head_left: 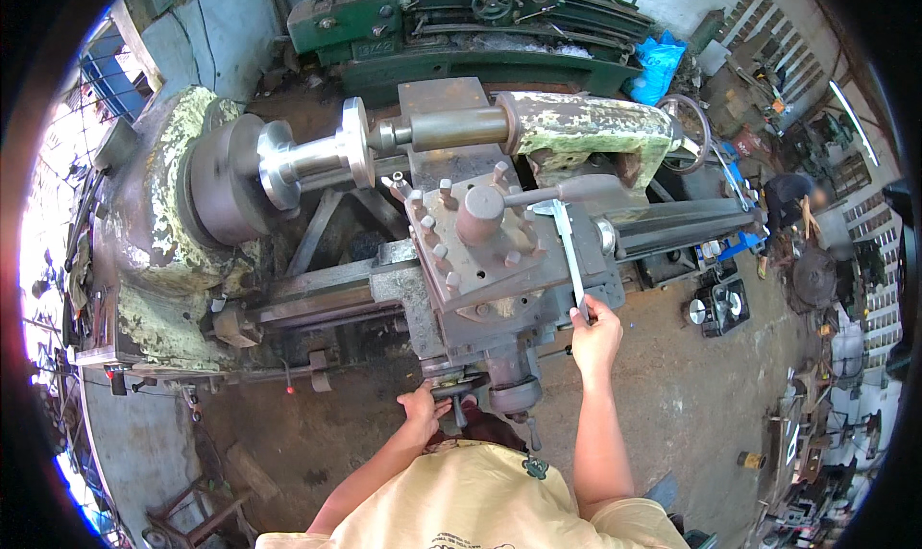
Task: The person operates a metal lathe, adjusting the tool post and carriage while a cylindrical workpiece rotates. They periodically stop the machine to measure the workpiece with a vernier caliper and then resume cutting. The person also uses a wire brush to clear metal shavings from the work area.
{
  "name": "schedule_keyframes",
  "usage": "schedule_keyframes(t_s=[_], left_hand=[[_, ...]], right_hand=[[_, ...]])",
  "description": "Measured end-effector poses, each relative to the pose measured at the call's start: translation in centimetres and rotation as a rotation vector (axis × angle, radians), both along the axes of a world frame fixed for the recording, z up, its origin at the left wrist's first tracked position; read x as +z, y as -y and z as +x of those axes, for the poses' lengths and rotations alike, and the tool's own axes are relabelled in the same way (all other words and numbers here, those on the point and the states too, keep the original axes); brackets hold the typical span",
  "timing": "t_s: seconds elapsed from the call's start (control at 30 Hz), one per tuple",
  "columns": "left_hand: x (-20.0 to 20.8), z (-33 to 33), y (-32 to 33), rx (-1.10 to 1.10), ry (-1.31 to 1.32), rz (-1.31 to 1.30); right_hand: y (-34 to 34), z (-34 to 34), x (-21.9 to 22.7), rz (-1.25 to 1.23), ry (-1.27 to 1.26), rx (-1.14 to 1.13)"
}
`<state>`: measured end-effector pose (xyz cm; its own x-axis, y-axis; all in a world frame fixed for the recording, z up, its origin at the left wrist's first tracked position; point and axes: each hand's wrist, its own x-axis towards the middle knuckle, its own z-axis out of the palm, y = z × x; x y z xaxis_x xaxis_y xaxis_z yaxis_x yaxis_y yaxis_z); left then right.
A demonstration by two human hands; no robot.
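My right hand (597,340) pinches the lower end of a silver caliper (569,251). Its jaws point away from me and rest over the right side of the carriage, beside the tool post. My left hand (423,410) is closed at the rim of a dark handwheel (459,388) at the front of the lathe carriage; part of its grip is hidden. Ahead stands the square tool post (471,237) with several bolts and a long clamping lever (567,192). A shiny flanged metal spool (317,158) sits between the chuck (226,179) and the tailstock (586,126).
A green lathe (471,40) stands behind, with a blue plastic bag (659,67) at its right end. Another person (789,203) bends down at the far right. A black tray (722,304) with round metal parts lies right of the bed. A red-tipped lever (289,381) hangs in front of the bed.
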<state>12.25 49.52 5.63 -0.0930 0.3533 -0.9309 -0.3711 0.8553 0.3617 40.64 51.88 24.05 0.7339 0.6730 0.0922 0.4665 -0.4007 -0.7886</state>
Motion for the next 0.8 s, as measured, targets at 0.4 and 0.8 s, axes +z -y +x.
schedule_keyframes(t_s=[0.4, 0.8], left_hand=[[-11.6, -7.5, -1.3, 0.113, 0.366, -0.194], [-2.4, -3.4, 4.1, -0.463, -0.372, 0.503]], right_hand=[[1.1, 4.6, -1.3, 0.195, -0.532, 0.111], [15.4, -2.2, -11.7, -0.097, -0.648, -0.073]])
